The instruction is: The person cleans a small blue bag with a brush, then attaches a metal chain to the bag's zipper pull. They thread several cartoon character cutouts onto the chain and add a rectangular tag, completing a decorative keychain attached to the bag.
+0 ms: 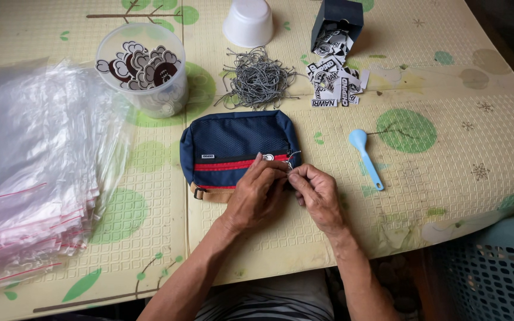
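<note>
Both hands are down at the front edge of the tabletop (447, 148), working close together. The left hand (257, 196) rests on the navy pouch (233, 142), fingers curled and pinched at the zipper end just by the red stripe. The right hand (318, 193) meets it there, fingertips closed on a thin speckled string (293, 156) at the pouch's right edge; a small round tag (268, 157) sits right by the left fingertips. The pouch lies flat, centre of the tabletop, just in front of the person.

Behind the pouch, a tangled heap of speckled strings (258, 78). To its left, a clear tub (144, 68) filled with flower-shaped tags. To its right, a dark box (337, 21) tipped over, spilling black-and-white labels (337, 83). A white cup (248, 22) stands upside down at the back. A light-blue spoon (365, 157) lies right of the hands. A stack of clear zip bags (31, 166) fills the left side, and a blue basket (495, 267) sits off the right corner.
</note>
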